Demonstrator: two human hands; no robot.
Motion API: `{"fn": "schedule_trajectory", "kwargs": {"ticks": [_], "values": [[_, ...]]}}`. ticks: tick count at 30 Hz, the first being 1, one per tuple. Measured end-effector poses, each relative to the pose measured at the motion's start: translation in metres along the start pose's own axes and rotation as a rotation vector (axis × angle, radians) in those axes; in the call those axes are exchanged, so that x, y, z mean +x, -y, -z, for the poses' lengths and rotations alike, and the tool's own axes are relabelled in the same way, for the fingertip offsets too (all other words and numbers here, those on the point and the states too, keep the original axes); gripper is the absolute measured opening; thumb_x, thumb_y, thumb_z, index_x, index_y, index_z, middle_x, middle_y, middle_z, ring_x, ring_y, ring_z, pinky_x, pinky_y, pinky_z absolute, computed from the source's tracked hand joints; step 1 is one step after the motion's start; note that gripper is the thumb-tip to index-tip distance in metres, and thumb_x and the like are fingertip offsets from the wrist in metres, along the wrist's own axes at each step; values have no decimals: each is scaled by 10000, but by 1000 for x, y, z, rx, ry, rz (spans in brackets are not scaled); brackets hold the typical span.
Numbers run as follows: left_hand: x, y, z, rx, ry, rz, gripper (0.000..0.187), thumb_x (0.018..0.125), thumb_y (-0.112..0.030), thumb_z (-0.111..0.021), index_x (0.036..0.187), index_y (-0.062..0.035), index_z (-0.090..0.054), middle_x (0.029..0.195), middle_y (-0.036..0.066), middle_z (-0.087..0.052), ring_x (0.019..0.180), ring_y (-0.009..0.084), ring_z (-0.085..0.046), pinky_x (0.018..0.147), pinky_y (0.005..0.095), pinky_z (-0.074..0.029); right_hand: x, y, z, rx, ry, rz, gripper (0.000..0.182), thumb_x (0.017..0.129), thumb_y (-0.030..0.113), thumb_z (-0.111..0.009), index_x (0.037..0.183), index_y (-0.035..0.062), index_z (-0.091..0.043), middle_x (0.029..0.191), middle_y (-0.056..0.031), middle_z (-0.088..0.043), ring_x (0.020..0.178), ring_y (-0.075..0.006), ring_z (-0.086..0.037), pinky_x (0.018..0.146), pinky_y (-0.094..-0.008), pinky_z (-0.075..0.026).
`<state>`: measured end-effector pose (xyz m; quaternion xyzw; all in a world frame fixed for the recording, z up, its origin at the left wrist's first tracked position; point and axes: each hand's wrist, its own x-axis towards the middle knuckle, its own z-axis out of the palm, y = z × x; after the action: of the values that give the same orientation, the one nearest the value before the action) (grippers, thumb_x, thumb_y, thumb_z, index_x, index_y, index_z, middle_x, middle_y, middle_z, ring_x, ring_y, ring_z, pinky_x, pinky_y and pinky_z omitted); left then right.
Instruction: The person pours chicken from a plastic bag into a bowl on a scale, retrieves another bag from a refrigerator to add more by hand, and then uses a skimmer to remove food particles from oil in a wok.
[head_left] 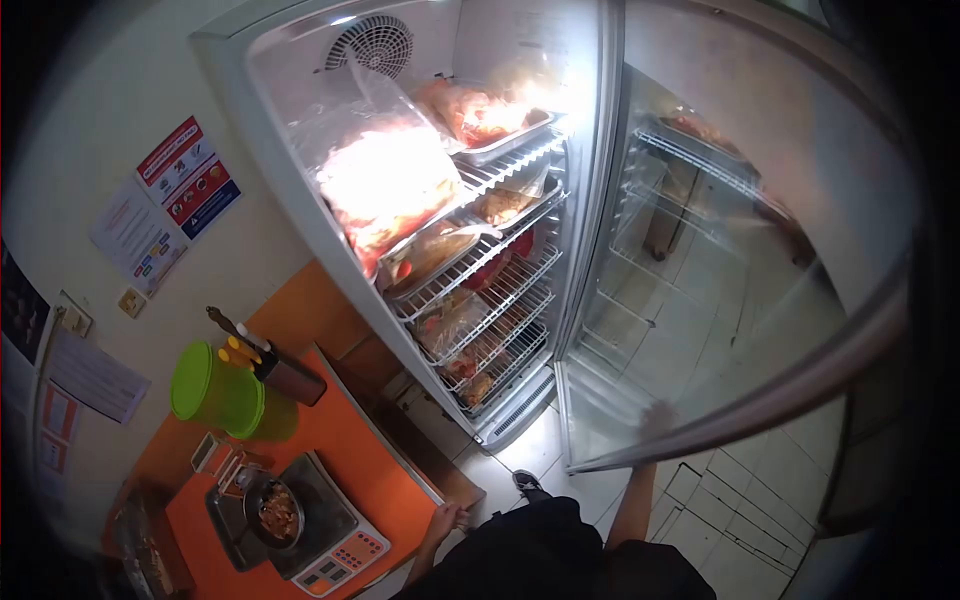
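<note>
My left hand [448, 521] is beside the corner of the orange table [375, 455], its fingers curled in. Whether anything is inside them does not show. My right arm reaches to the lower edge of the open glass fridge door [740, 425]. A blurred shape of my right hand [657, 420] shows through the glass, and its fingers cannot be made out. Inside the lit fridge, a large clear bag of meat [385, 195] lies on the top shelf beside a metal tray [510, 140] with meat. More bagged food [450, 325] fills the lower wire shelves.
A digital scale [335, 540] carries a dark bowl [258, 500] of meat pieces. Behind it stand green lidded tubs [205, 385] and a knife holder [292, 375]. Printed notices [190, 180] hang on the wall. White floor tiles [690, 520] extend below the door.
</note>
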<state>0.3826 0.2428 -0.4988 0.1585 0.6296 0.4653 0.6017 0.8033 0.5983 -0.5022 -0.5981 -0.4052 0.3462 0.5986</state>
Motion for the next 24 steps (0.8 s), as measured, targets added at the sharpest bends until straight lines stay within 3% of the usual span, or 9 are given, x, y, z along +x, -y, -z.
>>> {"fn": "schedule_trajectory", "kwargs": {"ticks": [6,7,8,13,15,16,19,22,24], "values": [[23,-77,-51,257,-30,-165,203,880,-204,-493,908,-14,-558,799,75,-604,660,156,-598,576,247,-488,68,-51,52,-57,68,119,279,901,233,-383,1138,106,-455,989,-12,-510,815,-131,-503,628,-301,-453],[30,-100,-63,326,-38,-208,200,878,-207,-499,915,-20,-560,804,74,-605,667,153,-597,585,247,-483,83,-63,63,109,146,-167,271,895,215,-397,1134,101,-457,985,-12,-512,804,-124,-506,617,-287,-453],[37,-123,-76,593,-140,-406,186,867,-199,-521,942,-30,-549,812,69,-599,686,114,-583,600,238,-464,93,-73,74,-159,211,302,282,893,216,-405,1141,91,-452,982,-19,-515,799,-129,-510,621,-285,-454],[20,-305,-137,647,-220,-671,163,801,-87,-576,951,-39,-531,792,33,-562,681,83,-517,599,232,-421,120,-77,77,-36,146,-208,298,882,225,-426,1134,72,-469,966,-29,-531,792,-137,-523,627,-294,-460],[-8,-381,-157,708,-290,-1028,195,775,-36,-561,963,-17,-514,877,88,-533,797,157,-555,686,251,-446,121,-79,75,-43,168,-296,305,878,229,-435,1131,65,-476,960,-33,-538,789,-141,-528,629,-298,-462],[-33,-423,-167,668,-264,-1049,247,754,-30,-581,988,-15,-504,937,102,-527,861,174,-546,732,255,-438,117,-79,69,-57,180,-334,308,876,231,-439,1130,61,-480,956,-35,-541,788,-142,-530,631,-299,-463],[-69,-513,-177,800,-597,-1396,325,725,8,-561,1035,-14,-466,976,107,-512,861,174,-534,725,259,-432,103,-91,53,-89,242,-453,319,869,236,-452,1126,49,-490,947,-41,-551,783,-147,-538,634,-305,-467],[-70,-569,-174,848,-1047,-1395,602,732,-23,-570,1238,44,-251,1160,223,-392,1110,325,-396,913,378,-364,79,-101,33,-132,365,-604,331,863,241,-465,1121,38,-501,938,-47,-561,779,-152,-546,637,-310,-470],[-60,-595,-175,853,-1287,-1402,642,734,-34,-574,1251,71,-208,1209,256,-353,1162,342,-345,927,400,-350,58,-108,21,-177,494,-691,339,858,245,-474,1119,30,-508,931,-51,-568,776,-155,-551,640,-314,-473]]}}
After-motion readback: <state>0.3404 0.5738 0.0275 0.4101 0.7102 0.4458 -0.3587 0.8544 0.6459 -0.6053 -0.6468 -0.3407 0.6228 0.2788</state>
